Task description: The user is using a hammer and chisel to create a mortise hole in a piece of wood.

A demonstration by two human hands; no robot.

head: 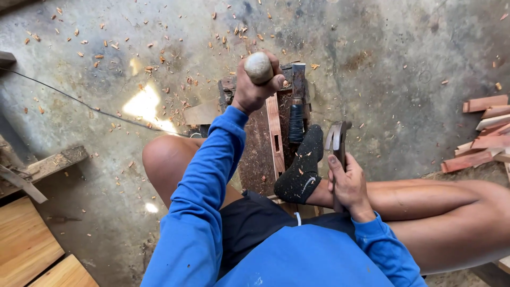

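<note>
Left hand [256, 85] raised, fist closed round a rounded wooden tool handle [258, 67] over the wood strip [274, 133] on the workbench [255, 154]; right hand [348, 183] grips a claw hammer [338, 139] beside the socked foot [303, 167], open concrete floor [382, 64] beyond.

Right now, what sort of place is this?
Probably a small woodworking shop: wood chips litter the concrete floor, cut wood pieces are stacked at right, and the right hand grips a claw hammer.

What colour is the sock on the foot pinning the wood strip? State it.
Black, flecked with pale wood chips: the sock shows best in the head view, between the left hand and right hand.
</note>
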